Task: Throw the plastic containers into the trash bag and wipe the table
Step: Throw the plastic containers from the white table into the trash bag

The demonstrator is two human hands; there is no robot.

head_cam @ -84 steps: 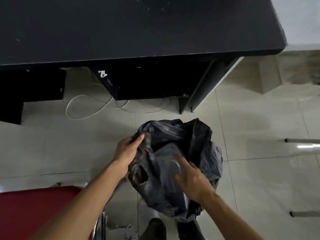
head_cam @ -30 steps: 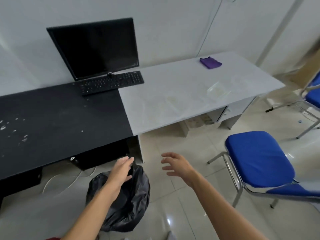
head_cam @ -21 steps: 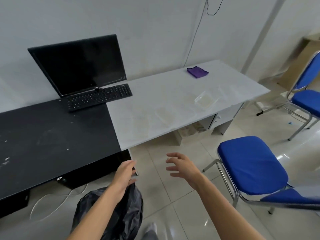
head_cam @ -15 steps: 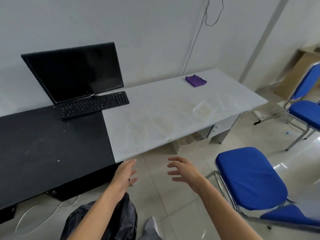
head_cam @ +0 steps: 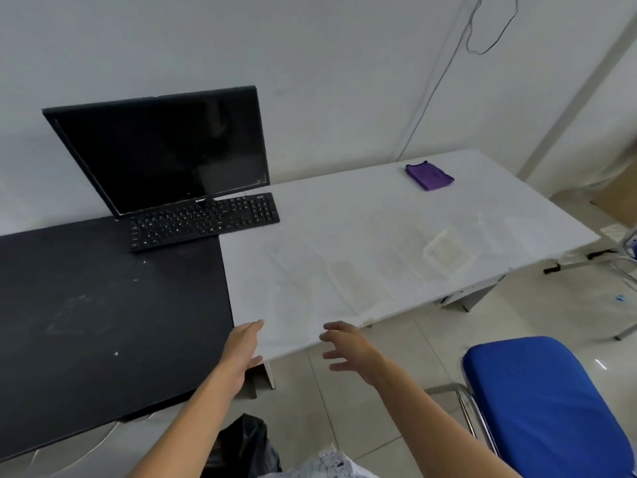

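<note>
1. Left hand (head_cam: 243, 346) reaches forward with fingers straight and close together, at the near corner of the white bench (head_cam: 344, 215). Contact with the edge cannot be confirmed.
2. Right hand (head_cam: 348, 350) hovers just off the same near edge, fingers spread and relaxed. Neither hand holds anything.
3. One clear plastic container (head_cam: 446, 251) lies on the white bench toward its right end, well apart from both hands. A fainter rectangular outline (head_cam: 344, 281) nearer the middle may be another container; this cannot be settled.
4. The black trash bag (head_cam: 244, 443) sits slumped on the floor below the left forearm. Its mouth is not visible.
5. The purple cloth (head_cam: 429, 176) lies at the far side of the white bench, untouched.
6. Hazards, as judged:
   - Clear plastic on a white surface is hard to see, so a container could be missed.
   - Any residue inside could spill if a container is tilted in transit.
   - A slumped bag with a closed mouth could let a dropped container land on the floor.
   - The blue chair (head_cam: 537, 401) stands close to the right arm and could be knocked on a reach to the right.
   - Wiping leftward could push debris against the keyboard (head_cam: 203, 220), which straddles the seam with the black bench (head_cam: 103, 305).
7. Markings: a small logo shows on the lower bezel of the monitor (head_cam: 162, 150), too small to read. The key legends are likewise illegible.
</note>
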